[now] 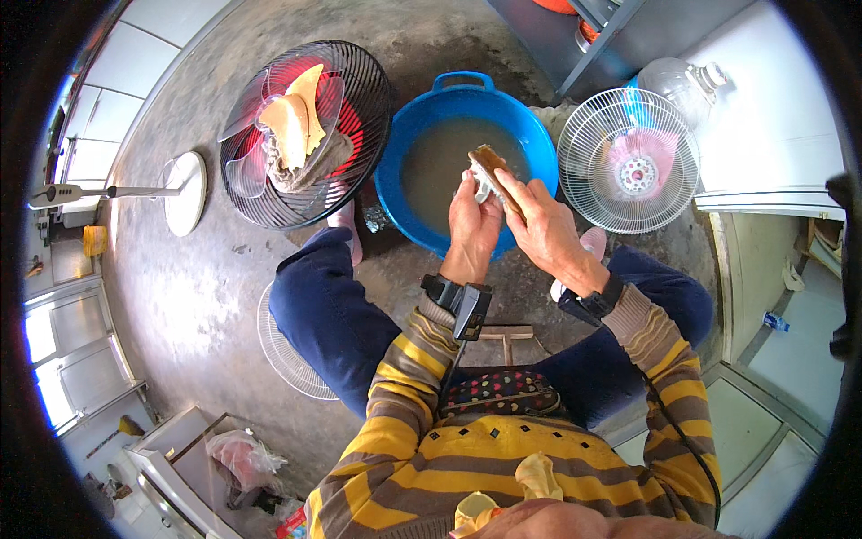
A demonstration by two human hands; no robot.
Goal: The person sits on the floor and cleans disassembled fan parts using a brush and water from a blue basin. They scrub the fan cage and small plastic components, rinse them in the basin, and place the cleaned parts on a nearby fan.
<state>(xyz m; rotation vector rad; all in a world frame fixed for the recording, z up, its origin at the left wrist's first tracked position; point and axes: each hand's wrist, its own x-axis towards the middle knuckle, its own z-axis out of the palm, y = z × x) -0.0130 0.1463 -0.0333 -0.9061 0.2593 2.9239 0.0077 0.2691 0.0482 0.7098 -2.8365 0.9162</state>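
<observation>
Over the near part of a blue plastic basin (pixel 388 172) of cloudy water, my two hands meet. My right hand (pixel 549 229) grips the brown back of a scrubbing brush (pixel 490 160) with pale bristles. My left hand (pixel 471 222) is cupped under it, fingers around a small white piece (pixel 482 188) mostly hidden by the brush and fingers. To the left of the basin, a black wire fan guard (pixel 269 214) holds a clear fan blade (pixel 246 176), yellow curved pieces (pixel 286 124) and a grey cloth (pixel 322 168). A white wire fan guard (pixel 630 209) leans on the right.
A fan stand with a round white base (pixel 195 195) lies at left. Another white guard (pixel 283 350) is beside my left knee. A large clear water bottle (pixel 673 84) and a dark metal rack (pixel 599 54) stand at upper right. A plastic bag (pixel 246 461) lies lower left.
</observation>
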